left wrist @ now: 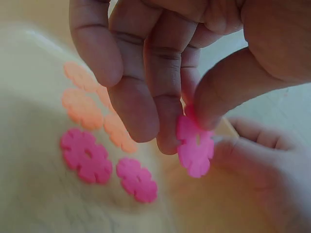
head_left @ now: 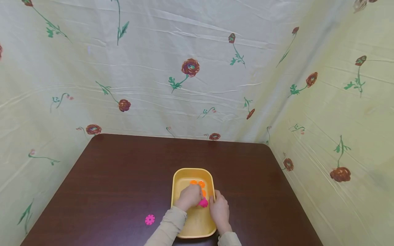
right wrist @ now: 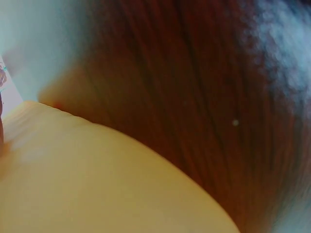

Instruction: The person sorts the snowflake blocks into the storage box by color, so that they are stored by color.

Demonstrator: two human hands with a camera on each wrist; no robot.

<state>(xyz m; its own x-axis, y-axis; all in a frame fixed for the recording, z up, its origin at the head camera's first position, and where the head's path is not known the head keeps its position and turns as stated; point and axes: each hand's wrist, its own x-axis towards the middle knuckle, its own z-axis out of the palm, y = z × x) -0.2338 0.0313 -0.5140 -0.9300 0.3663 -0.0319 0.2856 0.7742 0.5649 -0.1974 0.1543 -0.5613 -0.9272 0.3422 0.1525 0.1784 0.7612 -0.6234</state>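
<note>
Your left hand (left wrist: 194, 63) pinched a pink flower disc (left wrist: 195, 148) between thumb and fingertips, held on edge just above the yellow tray (head_left: 176, 182). Your right hand (head_left: 220, 210) rested at the tray's right rim, touching the disc; whether it gripped could not be told. Beyond lay two more pink discs (left wrist: 86, 155), then orange ones (left wrist: 80, 107). A stray pink disc (head_left: 149, 219) sat on the table (head_left: 123, 171), left.

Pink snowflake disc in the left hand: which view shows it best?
The left wrist view: the pink snowflake disc is close up, pinched by the left hand, notches and centre hole visible. The head view shows only a small pink patch between both hands. The right wrist view misses it.
</note>
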